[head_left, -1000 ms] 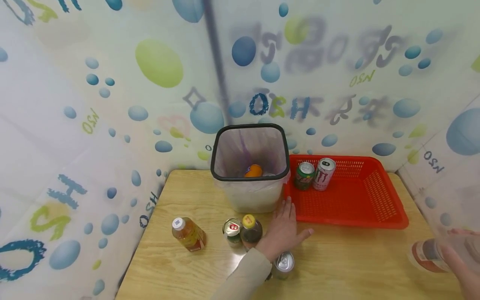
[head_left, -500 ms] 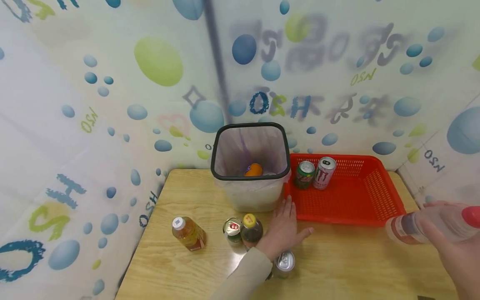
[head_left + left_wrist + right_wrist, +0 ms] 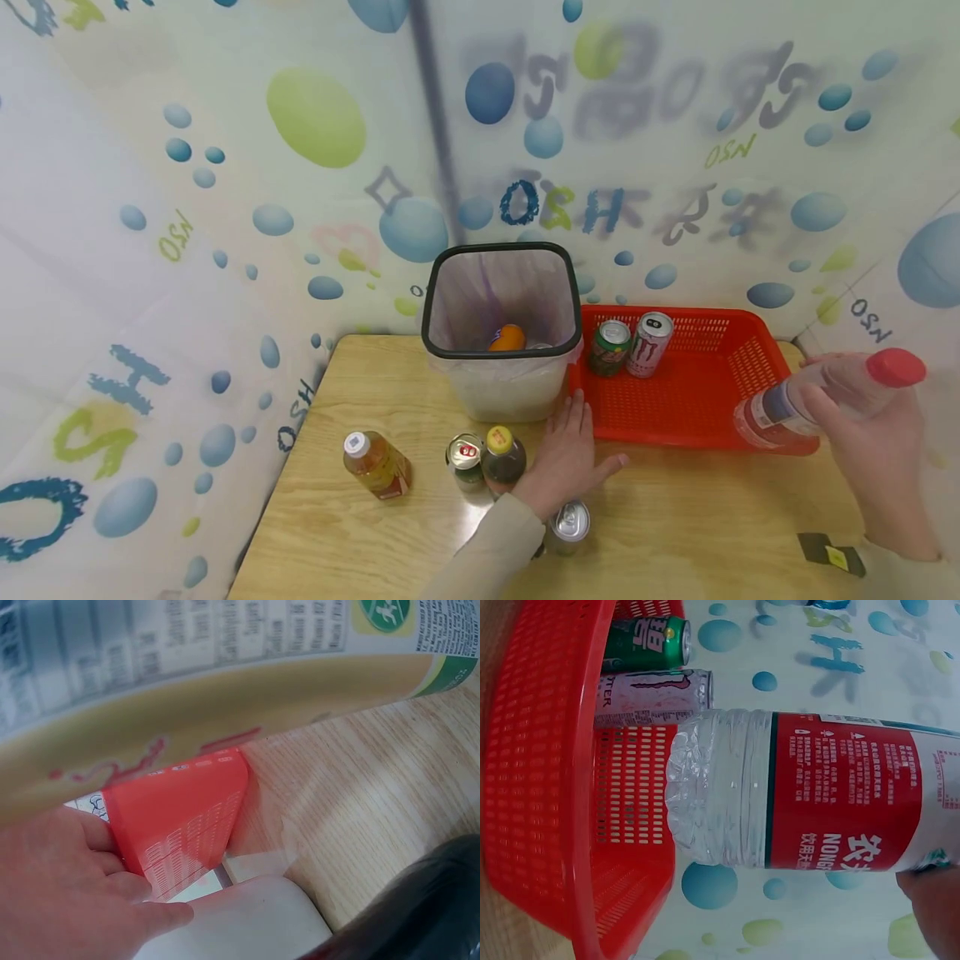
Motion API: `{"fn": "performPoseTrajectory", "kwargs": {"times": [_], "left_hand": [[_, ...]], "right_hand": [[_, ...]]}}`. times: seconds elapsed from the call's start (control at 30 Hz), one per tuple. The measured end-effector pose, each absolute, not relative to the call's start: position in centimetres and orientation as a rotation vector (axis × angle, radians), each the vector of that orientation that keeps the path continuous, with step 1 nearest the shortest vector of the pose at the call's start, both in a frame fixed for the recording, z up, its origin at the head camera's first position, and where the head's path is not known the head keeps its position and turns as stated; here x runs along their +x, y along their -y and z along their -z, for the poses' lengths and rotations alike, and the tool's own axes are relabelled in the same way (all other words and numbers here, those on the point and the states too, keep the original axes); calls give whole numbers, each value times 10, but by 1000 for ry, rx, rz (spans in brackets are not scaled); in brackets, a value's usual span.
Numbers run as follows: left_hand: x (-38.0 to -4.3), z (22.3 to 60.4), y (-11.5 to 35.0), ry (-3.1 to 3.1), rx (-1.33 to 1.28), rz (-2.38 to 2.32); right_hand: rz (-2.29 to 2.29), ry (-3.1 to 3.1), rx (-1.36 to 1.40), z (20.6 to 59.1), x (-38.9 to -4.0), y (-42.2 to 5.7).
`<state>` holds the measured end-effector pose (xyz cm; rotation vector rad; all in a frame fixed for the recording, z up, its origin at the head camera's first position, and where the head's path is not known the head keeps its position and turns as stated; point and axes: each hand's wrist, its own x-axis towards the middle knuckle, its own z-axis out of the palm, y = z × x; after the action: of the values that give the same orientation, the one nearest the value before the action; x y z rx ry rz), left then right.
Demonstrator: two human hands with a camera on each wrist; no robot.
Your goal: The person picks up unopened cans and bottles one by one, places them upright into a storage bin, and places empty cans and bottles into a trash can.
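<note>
Red-capped bottle in right hand, near basket (2 cans).

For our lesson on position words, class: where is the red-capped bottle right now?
In the head view, the red-capped bottle is at the right, held tilted in the right hand, its base appearing over the red basket's near right corner.
</note>
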<state>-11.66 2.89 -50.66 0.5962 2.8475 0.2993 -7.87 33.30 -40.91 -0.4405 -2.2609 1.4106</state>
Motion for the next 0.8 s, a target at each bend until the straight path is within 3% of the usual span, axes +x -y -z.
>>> {"fn": "performPoseTrajectory", "kwargs": {"times": [0.47, 0.8], "left_hand": [[-116, 506, -29, -2853, 607, -311], [-117, 507, -29, -2850, 606, -306]], "right_hand": [[-1545, 2374, -522, 416, -142, -322], [-1554, 2481, -278, 430, -186, -323]]}}
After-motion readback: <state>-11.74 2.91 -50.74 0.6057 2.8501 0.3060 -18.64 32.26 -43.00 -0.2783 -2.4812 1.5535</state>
